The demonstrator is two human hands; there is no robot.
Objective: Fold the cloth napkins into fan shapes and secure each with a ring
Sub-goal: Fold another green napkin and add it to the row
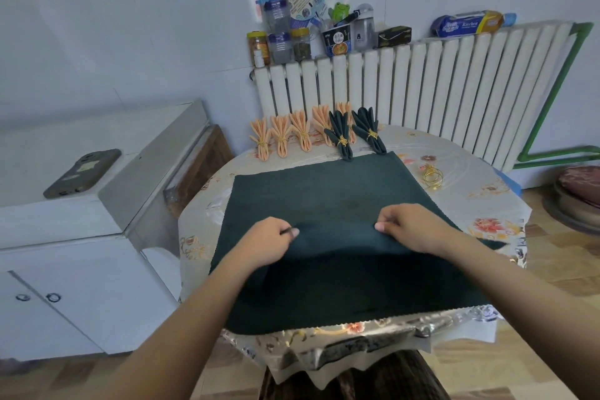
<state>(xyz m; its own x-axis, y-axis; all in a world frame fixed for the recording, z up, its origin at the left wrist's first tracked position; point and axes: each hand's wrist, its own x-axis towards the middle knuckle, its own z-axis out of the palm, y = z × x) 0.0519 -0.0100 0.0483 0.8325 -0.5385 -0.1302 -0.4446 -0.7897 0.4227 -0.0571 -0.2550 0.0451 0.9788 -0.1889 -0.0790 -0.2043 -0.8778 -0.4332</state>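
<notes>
A dark green napkin (324,191) lies spread flat on the counter (470,178). Over its middle, the left hand (271,242) and right hand (410,227) each pinch a raised fold of it. Gold rings (432,176) sit just right of the napkin; finished fans (311,133) stand beyond its far edge.

Round table with a shiny flowered cover

On the table (470,172) a dark green napkin (324,191) lies spread in the middle. At the far edge stands a row of folded fans: five peach ones (281,135) left, two dark green ones (368,131) right. Gold rings (432,176) lie at the far right, just beside the napkin.
</notes>
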